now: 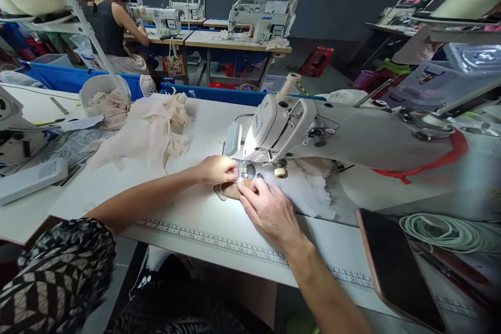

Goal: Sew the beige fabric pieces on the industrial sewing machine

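A white JUKI sewing machine [270, 125] stands over the table, its lamp lighting the needle area. Just left of the presser foot is my left hand [217, 169], fingers pinched together at the near side of the needle; what lies between the fingertips is too small to make out. Below them a small brown dotted fabric piece [230, 191] lies on the machine bed. My right hand [272, 211] comes from the right, thumb and fingers closed at the fabric's right edge. Both hands' fingertips nearly meet, hiding part of the fabric.
Cream fabric pieces [144, 133] are piled at the left, and more white fabric [313, 188] lies under the machine arm. A phone [395, 261] and a coil of pale green cord [442, 232] lie at the right. A ruler strip [219, 242] runs along the front edge. Another person [113, 31] sits behind.
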`<state>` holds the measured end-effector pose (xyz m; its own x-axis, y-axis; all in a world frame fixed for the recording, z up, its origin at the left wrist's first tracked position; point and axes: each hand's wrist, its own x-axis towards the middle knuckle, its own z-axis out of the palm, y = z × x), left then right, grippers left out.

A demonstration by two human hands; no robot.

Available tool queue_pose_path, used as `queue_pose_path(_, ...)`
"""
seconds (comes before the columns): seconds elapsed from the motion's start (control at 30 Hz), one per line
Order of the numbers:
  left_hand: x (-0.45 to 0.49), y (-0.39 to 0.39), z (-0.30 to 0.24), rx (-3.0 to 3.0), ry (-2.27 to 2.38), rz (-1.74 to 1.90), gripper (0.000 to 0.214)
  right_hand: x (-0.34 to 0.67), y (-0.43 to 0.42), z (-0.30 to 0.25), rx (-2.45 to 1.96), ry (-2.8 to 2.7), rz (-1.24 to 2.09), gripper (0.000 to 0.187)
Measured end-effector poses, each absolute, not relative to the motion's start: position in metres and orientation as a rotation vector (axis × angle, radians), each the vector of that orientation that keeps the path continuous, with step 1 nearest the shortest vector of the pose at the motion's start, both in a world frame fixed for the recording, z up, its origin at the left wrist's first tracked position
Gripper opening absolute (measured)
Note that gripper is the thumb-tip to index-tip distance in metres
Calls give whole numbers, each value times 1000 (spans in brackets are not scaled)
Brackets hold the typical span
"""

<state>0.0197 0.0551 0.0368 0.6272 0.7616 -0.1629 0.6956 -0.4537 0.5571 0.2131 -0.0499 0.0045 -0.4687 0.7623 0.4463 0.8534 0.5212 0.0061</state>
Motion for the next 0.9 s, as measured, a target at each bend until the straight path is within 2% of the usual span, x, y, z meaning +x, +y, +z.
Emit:
queue_pose_path(0.37, 25, 54, 40, 2175, 1230, 108, 8, 222, -53, 8, -1398, -2288, -247, 39)
queue_pose_path(0.9, 27, 58, 37, 2175, 1219, 96, 12, 212, -50, 5, -1391, -2366, -374, 38)
